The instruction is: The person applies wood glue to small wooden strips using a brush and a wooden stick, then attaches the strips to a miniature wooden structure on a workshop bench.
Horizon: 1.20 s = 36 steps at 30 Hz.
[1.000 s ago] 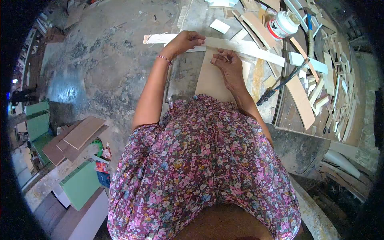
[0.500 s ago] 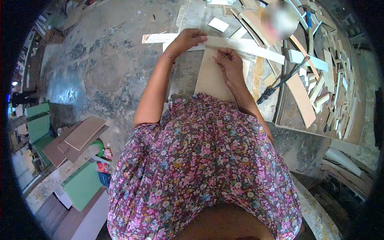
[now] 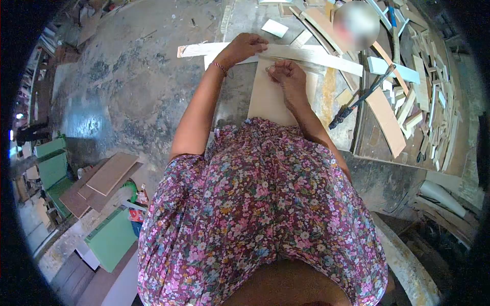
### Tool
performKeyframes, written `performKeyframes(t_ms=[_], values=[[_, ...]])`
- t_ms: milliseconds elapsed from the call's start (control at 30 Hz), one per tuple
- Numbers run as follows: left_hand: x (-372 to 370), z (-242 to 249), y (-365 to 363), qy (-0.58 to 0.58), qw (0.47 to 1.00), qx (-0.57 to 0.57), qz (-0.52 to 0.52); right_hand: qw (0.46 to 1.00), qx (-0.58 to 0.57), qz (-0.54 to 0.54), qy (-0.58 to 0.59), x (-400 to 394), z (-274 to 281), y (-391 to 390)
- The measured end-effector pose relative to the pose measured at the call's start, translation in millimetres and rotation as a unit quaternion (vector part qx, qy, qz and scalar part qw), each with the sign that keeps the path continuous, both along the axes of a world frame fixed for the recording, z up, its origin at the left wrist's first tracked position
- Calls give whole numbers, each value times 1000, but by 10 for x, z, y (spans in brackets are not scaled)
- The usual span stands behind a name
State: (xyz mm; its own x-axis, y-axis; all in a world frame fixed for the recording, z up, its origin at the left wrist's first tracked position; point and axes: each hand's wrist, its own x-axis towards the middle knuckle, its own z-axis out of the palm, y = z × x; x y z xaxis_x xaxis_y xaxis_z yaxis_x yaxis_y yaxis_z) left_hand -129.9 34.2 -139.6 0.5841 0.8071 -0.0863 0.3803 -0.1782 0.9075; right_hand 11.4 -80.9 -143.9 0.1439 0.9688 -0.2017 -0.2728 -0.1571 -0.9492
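My left hand (image 3: 245, 48) is closed at the left part of a long pale wood strip (image 3: 321, 57), its fingertips pinched at the strip's edge. Whatever small thing lies between them is too small to tell. Just to the right and lower, my right hand (image 3: 289, 79) is closed with thumb and fingers together over a flat tan board (image 3: 263, 97); its fingers hide anything they hold. The board reaches from under the strip back to my floral clothing.
Many wood offcuts (image 3: 408, 115) lie piled at the right, with a dark rod-like tool (image 3: 363, 97) beside them. A blue-handled tool (image 3: 392, 20) is at the upper right. Green panels (image 3: 112, 239) and brown boards (image 3: 109, 173) stand at lower left.
The right fingers have curled further inward. My left hand has shifted slightly up and right relative to the strip. The whole view has shifted a little.
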Motion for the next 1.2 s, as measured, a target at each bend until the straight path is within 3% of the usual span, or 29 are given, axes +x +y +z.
performKeyframes(t_ms=[133,333,533,733,833,933,1000,1133,1200], values=[[-17,-75,21,12,997,70,-13,1000,2,-5,-9,-20,20,-16],[-15,-34,-25,-6,1000,-16,-1,999,22,-14,-47,-60,17,-21],[-12,-2,-37,2,999,-37,-3,977,127,-35,-170,-106,-123,-16],[-7,-96,-38,-8,999,-35,10,972,29,-26,-234,-40,-67,-28],[-26,-107,6,28,996,-86,-24,960,29,-31,-277,-26,-29,-19],[-15,-114,18,38,995,-94,-20,939,43,-43,-338,-55,105,-45],[-15,-104,23,55,995,-75,-41,905,117,20,-409,-97,132,-81],[25,-62,-22,0,996,-83,-16,767,345,55,-538,-203,15,-92],[2,-54,6,25,995,-84,-38,782,319,68,-531,-191,42,-125]])
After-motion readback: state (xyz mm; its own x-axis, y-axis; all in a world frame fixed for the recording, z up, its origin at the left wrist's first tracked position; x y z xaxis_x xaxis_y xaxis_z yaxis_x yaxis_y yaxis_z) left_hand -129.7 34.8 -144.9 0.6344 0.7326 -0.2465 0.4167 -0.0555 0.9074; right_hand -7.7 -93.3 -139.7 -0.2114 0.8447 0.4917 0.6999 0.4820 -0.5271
